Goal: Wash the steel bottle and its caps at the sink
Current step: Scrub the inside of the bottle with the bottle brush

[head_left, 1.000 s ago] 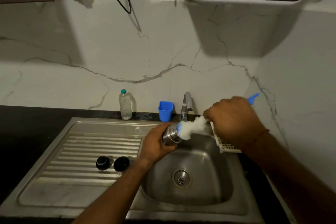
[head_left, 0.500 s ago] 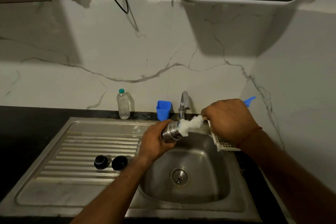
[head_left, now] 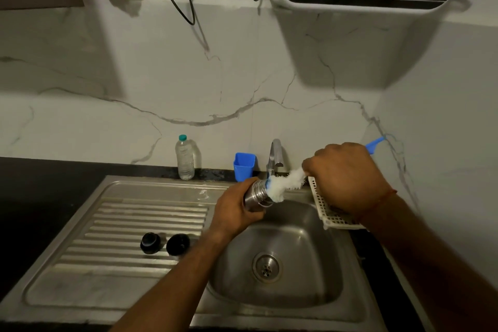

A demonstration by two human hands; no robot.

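1. The left hand (head_left: pixel 237 207) has its fingers (head_left: pixel 254 215) curled tight around the steel bottle (head_left: pixel 256 193), which lies tilted over the sink basin (head_left: pixel 296 237), its threaded mouth pointing away from the palm toward the right hand.
2. The right hand (head_left: pixel 345 178) is closed in a fist on the bottle brush (head_left: pixel 283 184); the white bristle head juts out past its fingers (head_left: pixel 310 166) and touches the bottle's mouth, while the blue handle tip (head_left: pixel 376 141) sticks out behind the knuckles.
3. A red thread (head_left: pixel 382 202) circles the right wrist.
4. Two black caps (head_left: pixel 165 243) rest side by side on the ribbed drainboard (head_left: pixel 121 224), well apart from the left fingers, on the forearm's outer side.
5. Just beyond the left fingers stand the tap (head_left: pixel 275 153) and a blue cup (head_left: pixel 244 166); a clear plastic water bottle (head_left: pixel 184 158) stands farther along the dark bench (head_left: pixel 40 178).
6. Under the right hand a white plastic basket (head_left: pixel 331 217) hangs on the sink's edge.
7. The drain (head_left: pixel 266 267) lies below both hands.
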